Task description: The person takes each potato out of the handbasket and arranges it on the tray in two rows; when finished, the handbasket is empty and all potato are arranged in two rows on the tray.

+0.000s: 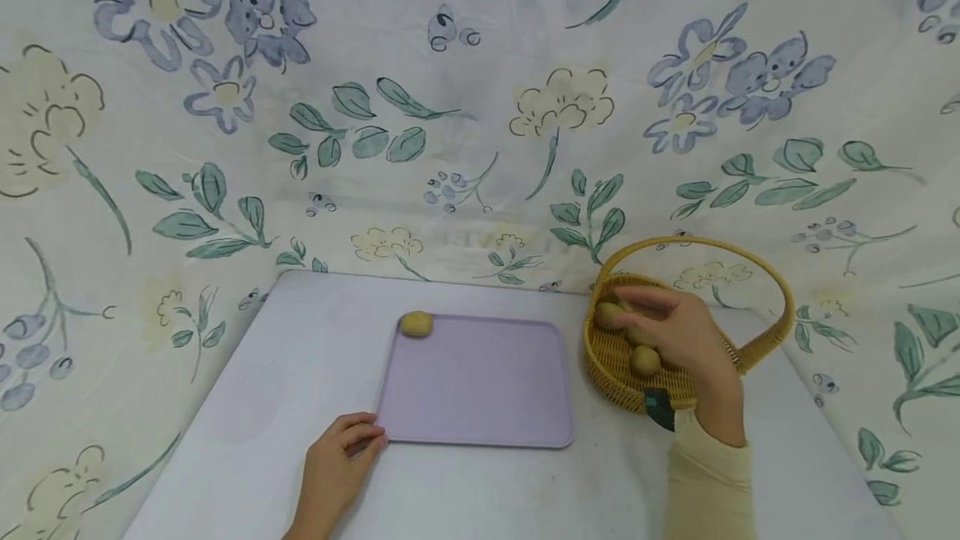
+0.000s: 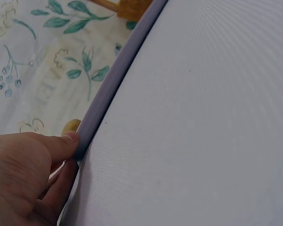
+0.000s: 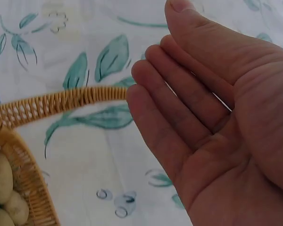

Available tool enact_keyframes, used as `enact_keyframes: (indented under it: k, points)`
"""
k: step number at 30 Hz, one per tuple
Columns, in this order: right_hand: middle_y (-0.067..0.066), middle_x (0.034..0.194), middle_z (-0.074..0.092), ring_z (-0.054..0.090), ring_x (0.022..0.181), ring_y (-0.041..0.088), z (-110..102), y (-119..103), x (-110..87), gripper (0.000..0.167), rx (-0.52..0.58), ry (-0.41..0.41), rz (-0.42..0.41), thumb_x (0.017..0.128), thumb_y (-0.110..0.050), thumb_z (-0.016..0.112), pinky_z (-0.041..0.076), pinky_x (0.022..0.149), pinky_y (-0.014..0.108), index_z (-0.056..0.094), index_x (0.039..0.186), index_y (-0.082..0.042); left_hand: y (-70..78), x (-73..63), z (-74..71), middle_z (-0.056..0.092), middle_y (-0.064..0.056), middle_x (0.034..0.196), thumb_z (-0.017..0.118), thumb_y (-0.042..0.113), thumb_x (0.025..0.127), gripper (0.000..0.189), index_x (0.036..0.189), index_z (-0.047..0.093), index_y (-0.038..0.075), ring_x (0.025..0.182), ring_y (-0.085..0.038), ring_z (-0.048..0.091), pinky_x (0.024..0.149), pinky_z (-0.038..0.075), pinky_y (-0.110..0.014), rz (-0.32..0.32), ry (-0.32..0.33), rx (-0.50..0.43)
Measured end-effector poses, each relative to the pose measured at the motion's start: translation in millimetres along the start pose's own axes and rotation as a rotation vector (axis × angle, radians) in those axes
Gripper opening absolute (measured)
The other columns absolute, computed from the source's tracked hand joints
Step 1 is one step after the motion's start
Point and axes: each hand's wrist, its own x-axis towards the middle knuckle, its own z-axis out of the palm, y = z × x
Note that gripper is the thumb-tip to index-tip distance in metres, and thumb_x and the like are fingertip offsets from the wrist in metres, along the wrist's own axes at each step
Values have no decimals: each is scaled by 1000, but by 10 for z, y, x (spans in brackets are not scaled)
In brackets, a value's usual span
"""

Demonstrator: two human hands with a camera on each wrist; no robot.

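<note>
My right hand [image 1: 678, 336] is over the wicker basket [image 1: 611, 386], its fingers slightly bent and holding nothing. The right wrist view shows its palm [image 3: 217, 160] bare, beside the basket's handle [image 3: 75, 101]. Inside the basket lie several potatoes [image 1: 645, 361], partly hidden by that hand in the head view. A lilac tray [image 1: 480, 382] lies left of the basket. One potato [image 1: 416, 324] sits in its far left corner. My left hand [image 1: 341, 461] holds the tray's near left corner, with the thumb against the rim [image 2: 101, 103] in the left wrist view.
Everything stands on a white table [image 1: 300, 357]. A floral cloth [image 1: 480, 148] rises behind and at both sides. The basket's tall handle [image 1: 697, 242] arches over its opening, around the right hand.
</note>
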Motion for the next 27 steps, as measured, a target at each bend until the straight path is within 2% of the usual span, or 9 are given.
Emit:
enact_keyframes:
  k: [3, 9, 11, 17, 19, 27]
  points:
    - [11, 126, 73, 65, 98, -11, -64, 79, 13, 43, -38, 7, 18, 93, -32, 77, 55, 84, 7, 70, 130, -12, 1, 5, -10, 73, -5, 110, 85, 0, 79, 12, 86, 79, 8, 101, -31, 73, 82, 64, -19, -15, -13, 1]
    - [16, 123, 73, 65, 97, -12, -123, 267, 97, 41, -58, -1, -15, 95, -27, 76, 55, 83, 7, 69, 130, -7, -4, -3, -6, 73, -3, 109, 85, 2, 80, 12, 85, 80, 11, 102, -30, 73, 82, 62, -15, -25, -4, 12]
    - [14, 122, 74, 67, 99, -6, -140, 318, 124, 42, -101, 5, -3, 94, -31, 76, 54, 84, 7, 70, 130, -9, -6, -3, -1, 73, -3, 109, 86, 2, 79, 12, 84, 80, 11, 102, -30, 73, 81, 62, -14, -20, 2, 13]
    - [15, 124, 73, 69, 113, 29, -164, 475, 181, 46, -220, 1, 54, 95, -38, 74, 54, 89, 21, 70, 130, -9, -22, 0, 9, 74, -2, 108, 85, 1, 79, 13, 84, 79, 11, 101, -28, 73, 80, 60, -9, -35, 3, 17]
    - [16, 125, 73, 69, 114, 33, -160, 536, 203, 47, -216, -10, 64, 95, -39, 74, 55, 88, 21, 70, 130, -8, -25, 0, 11, 74, -1, 108, 85, 0, 79, 13, 84, 79, 11, 101, -28, 73, 80, 59, -8, -43, 3, 15]
    - [20, 132, 68, 65, 120, 37, -144, 728, 266, 47, -148, -83, 75, 97, -31, 73, 51, 83, 9, 66, 133, -2, 0, -5, 11, 74, -1, 108, 85, 0, 79, 13, 84, 80, 12, 101, -28, 73, 80, 60, -8, -51, 4, 11]
